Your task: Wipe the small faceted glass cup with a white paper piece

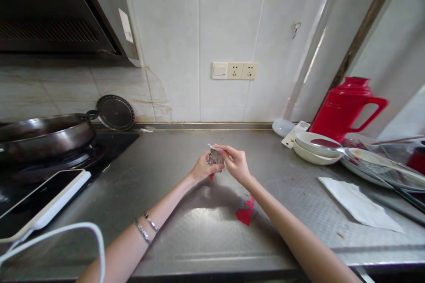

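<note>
Over the middle of the steel counter, my left hand (201, 169) is closed around a small crinkled silvery packet (216, 157) that shows some red. On its right side, my right hand (236, 162) pinches the packet's top edge, where a small whitish tip sticks up. The two hands are close together, and the packet's exact shape is partly hidden by the fingers. A torn red piece (245, 213) lies on the counter below my right wrist. Another bit of red shows just under my left hand.
A pan (46, 139) sits on the stove at the left, near a phone (43, 203) with a white cable (73, 226). At the right are stacked bowls (317, 152), a red thermos (343, 108), plates and a white napkin (357, 201) on the steel counter (179, 241).
</note>
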### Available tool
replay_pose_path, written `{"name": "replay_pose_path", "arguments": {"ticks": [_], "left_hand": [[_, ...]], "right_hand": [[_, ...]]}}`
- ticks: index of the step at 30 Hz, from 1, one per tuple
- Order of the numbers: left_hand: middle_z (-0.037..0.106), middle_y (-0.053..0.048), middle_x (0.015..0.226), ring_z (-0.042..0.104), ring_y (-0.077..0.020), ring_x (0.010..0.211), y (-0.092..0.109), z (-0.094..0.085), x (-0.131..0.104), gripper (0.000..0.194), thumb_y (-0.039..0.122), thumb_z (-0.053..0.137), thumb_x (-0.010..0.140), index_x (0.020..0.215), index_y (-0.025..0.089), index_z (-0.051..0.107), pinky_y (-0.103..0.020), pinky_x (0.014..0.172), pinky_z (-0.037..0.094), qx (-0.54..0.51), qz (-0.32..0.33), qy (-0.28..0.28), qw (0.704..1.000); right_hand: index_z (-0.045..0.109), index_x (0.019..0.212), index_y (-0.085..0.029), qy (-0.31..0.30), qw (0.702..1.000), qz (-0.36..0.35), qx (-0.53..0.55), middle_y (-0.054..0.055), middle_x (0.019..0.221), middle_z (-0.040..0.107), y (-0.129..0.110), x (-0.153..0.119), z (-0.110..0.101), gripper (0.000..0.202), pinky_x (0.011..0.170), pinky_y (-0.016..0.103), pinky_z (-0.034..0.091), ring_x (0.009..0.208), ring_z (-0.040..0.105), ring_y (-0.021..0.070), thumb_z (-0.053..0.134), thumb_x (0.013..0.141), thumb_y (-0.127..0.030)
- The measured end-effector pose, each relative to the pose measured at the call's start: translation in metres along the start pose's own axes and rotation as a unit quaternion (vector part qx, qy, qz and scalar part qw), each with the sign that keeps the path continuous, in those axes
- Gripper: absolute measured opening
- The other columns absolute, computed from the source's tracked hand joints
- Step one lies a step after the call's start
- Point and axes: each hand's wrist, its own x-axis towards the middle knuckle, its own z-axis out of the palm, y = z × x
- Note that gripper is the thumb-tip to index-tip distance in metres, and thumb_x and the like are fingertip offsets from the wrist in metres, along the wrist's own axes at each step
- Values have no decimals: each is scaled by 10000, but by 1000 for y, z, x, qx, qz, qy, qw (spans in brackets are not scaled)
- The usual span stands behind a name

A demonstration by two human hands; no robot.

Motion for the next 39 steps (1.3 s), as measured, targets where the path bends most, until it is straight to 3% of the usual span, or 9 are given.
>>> {"name": "replay_pose_path", "arguments": {"ticks": [7,12,15,21,28,31,35,37,39], "left_hand": [[548,16,703,500,-80,518,4,4,-2,558,434,777,600,1006,129,546,-172,374,439,-25,-8,22,999],[525,25,671,488,-74,497,4,1,-1,490,463,740,637,976,141,590,-179,387,450,-20,-24,25,999],[490,43,645,452,-60,454,5,-3,1,486,485,730,640,949,143,575,-197,374,460,-24,-32,37,999],[538,35,718,471,-58,440,8,-1,-2,559,461,736,641,1061,182,495,-205,379,463,-55,-58,66,995],[546,30,742,527,-94,496,11,4,-7,762,470,764,632,1260,248,393,-250,421,507,-108,-87,-2,990],[559,8,827,554,-100,574,9,3,-7,853,329,835,565,1282,261,380,-240,449,521,-117,-87,-28,989],[560,-4,903,578,-124,667,6,5,-9,1098,141,841,502,1397,322,232,-225,463,526,-96,-73,-13,993],[564,8,886,574,-117,634,6,8,-9,1177,128,824,516,1430,356,118,-230,456,527,-84,-73,-9,994],[568,22,851,557,-98,575,5,9,-9,1144,150,816,538,1424,354,122,-228,441,520,-70,-62,-8,996]], "right_hand": [[694,1025,-245,-5,995,-90,-28,43,1027,730,-5,-3,-2,260,880,338,551,990,683,199,468,899,-211],[691,1024,-241,-42,990,-131,-24,38,989,739,-12,-5,-1,258,873,322,547,943,695,187,469,901,-195],[706,971,-240,-22,996,-90,-5,39,939,747,-14,-5,1,230,761,279,558,850,709,184,487,904,-225],[698,989,-213,132,989,65,8,58,974,735,3,2,2,270,782,306,533,867,686,200,485,914,-362],[707,955,-194,65,993,92,36,53,881,743,16,-2,11,293,689,270,534,773,683,186,505,897,-398],[707,947,-190,76,992,97,33,56,885,744,19,-2,11,292,679,269,535,762,685,187,507,897,-397],[703,930,-185,74,992,98,28,56,879,743,21,-1,9,287,690,274,536,763,689,191,506,898,-391],[702,933,-189,66,993,93,18,54,880,744,20,0,9,279,685,272,535,761,690,191,504,901,-383],[704,932,-191,67,994,89,4,52,880,745,18,0,9,272,674,268,534,755,691,190,501,904,-371]]}}
